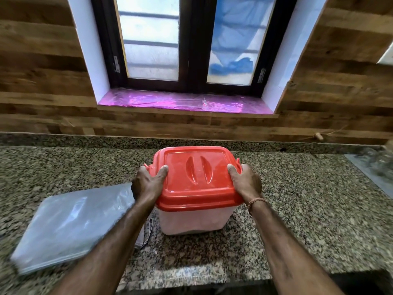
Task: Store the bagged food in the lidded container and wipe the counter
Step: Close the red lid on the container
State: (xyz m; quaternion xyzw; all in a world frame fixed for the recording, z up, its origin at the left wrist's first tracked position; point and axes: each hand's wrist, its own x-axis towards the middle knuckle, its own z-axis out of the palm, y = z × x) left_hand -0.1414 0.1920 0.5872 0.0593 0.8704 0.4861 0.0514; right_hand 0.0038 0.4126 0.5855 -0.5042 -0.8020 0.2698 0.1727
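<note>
On granite counter [297,199], both hands grip container [195,220] lid [197,177].

Both forearms are bare, with no sleeves in view. The left hand [146,183] wears nothing; the right hand [244,182] has a thin orange-brown thread wristband [256,201], lower right of centre.

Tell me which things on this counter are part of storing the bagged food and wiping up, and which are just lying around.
Part of the job:
- container with its red lid, gripped by the left hand and right hand
- clear plastic bag lying flat to the left
- granite counter

Just lying about:
- blurred clear item at the far right edge
- pink sheet on the window sill
</note>
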